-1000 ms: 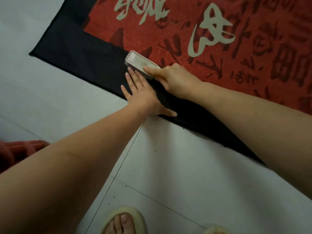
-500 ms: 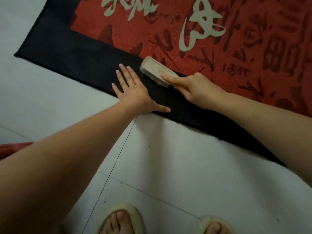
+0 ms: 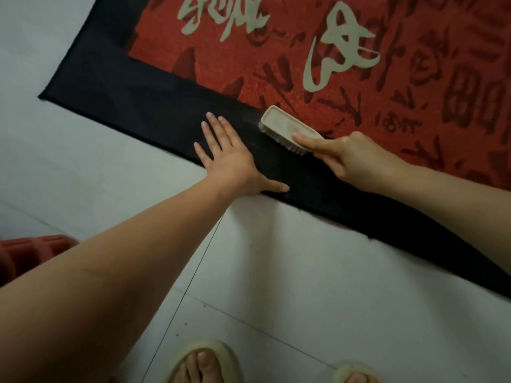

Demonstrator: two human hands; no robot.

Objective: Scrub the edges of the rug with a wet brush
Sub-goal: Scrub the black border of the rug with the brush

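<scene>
The right hand [image 3: 356, 158] grips the brush [image 3: 290, 129], bristles down on the rug [image 3: 138, 87] border. The left hand [image 3: 229, 158] presses flat beside it, fingers spread.

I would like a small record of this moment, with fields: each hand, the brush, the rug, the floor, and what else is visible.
left hand: flat, fingers spread, pressing on the rug's black border
right hand: grips the brush at its near end
brush: beige scrubbing brush, bristles down on the black border, beside the red field
rug: red centre with pale characters, wide black border, one corner in view
floor: pale tiles
also visible: pale slippers on both feet; a red object at the left edge
</scene>
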